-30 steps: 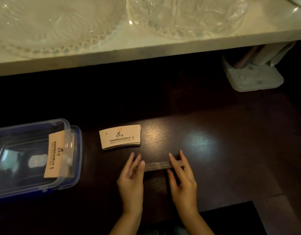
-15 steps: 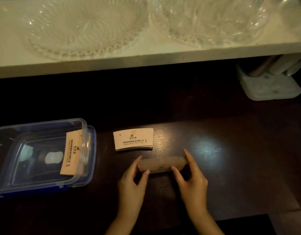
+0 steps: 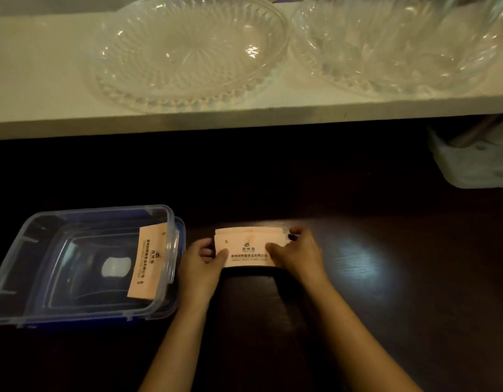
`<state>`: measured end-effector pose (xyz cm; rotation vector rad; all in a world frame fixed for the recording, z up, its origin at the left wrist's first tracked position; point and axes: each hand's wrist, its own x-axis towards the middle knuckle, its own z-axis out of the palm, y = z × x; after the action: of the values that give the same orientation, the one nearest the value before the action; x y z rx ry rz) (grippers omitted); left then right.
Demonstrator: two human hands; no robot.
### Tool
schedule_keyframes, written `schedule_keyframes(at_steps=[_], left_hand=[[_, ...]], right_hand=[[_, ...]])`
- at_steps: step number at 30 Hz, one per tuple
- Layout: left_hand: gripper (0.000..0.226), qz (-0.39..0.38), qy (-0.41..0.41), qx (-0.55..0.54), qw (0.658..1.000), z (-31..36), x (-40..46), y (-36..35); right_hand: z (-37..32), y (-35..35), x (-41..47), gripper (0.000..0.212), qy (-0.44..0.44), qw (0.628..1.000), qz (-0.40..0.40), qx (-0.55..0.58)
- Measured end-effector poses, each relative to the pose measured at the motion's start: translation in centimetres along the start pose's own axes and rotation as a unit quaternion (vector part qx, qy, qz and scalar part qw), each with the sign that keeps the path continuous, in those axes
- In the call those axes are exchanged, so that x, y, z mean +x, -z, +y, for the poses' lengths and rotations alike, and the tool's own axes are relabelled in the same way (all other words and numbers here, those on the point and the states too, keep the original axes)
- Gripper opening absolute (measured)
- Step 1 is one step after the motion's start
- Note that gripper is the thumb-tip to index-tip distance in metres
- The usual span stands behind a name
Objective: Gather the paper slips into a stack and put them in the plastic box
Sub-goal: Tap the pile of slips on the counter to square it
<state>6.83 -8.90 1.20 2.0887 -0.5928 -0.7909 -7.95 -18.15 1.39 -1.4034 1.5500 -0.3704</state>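
Observation:
A stack of pale orange paper slips (image 3: pixel 249 246) with dark printed text lies on the dark wooden table, its top slips slightly fanned toward the back. My left hand (image 3: pixel 200 264) grips the stack's left end and my right hand (image 3: pixel 297 254) grips its right end. To the left stands a clear plastic box (image 3: pixel 24 241) with blue trim. One slip (image 3: pixel 150 263) leans upright inside the box against its right wall.
A white shelf (image 3: pixel 41 80) overhangs the back of the table and carries two cut-glass bowls (image 3: pixel 188 52) (image 3: pixel 400 43). A white plastic object (image 3: pixel 471 162) sits under the shelf at the far right. Dark table surface extends to the right of my hands.
Both hands carried the edge-up bundle back onto the flat pile behind it; the two now form one stack held at both ends. The view shifted, so the box appears further right.

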Motion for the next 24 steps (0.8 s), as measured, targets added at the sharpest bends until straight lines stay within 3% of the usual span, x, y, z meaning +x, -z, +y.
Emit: schedule_keyframes(at_steps=[2, 4, 7, 11, 14, 17, 19, 21, 24], left_hand=[[0.062, -0.003, 0.023, 0.009, 1.000, -0.4, 0.3, -0.2], [0.056, -0.046, 0.033, 0.012, 0.998, -0.5, 0.6, -0.2], [0.034, -0.129, 0.026, -0.009, 0.991, -0.1, 0.9, 0.0], [0.043, -0.173, 0.015, 0.004, 0.985, -0.4, 0.6, 0.6], [0.051, -0.184, -0.005, -0.050, 0.982, -0.5, -0.8, 0.1], [0.032, -0.126, 0.010, -0.209, 0.970, 0.9, -3.3, -1.2], [0.056, -0.079, -0.010, -0.267, 0.960, 1.7, -4.7, -2.5], [0.059, -0.041, -0.030, -0.310, 0.949, 2.6, -5.8, -3.8], [0.044, -0.007, -0.033, -0.322, 0.946, 2.9, -6.9, -5.6]], right_hand=[[0.4, 0.2, 0.4, 0.070, 0.006, 1.000, -0.010, -0.023], [0.4, 0.6, 0.9, 0.074, 0.012, 0.998, -0.050, -0.034], [0.4, 0.9, 1.3, 0.063, 0.016, 0.993, -0.110, -0.045], [1.3, 1.5, 0.4, 0.045, 0.075, 0.990, -0.112, -0.039], [2.6, 2.3, -1.5, 0.058, 0.133, 0.984, -0.115, 0.030], [3.9, 3.1, -3.8, 0.078, 0.270, 0.962, -0.038, -0.015], [4.6, 3.9, -5.3, 0.073, 0.346, 0.936, 0.013, -0.062], [5.3, 4.9, -6.5, 0.068, 0.379, 0.919, 0.063, -0.095], [6.7, 5.9, -7.7, 0.064, 0.378, 0.912, 0.106, -0.121]])
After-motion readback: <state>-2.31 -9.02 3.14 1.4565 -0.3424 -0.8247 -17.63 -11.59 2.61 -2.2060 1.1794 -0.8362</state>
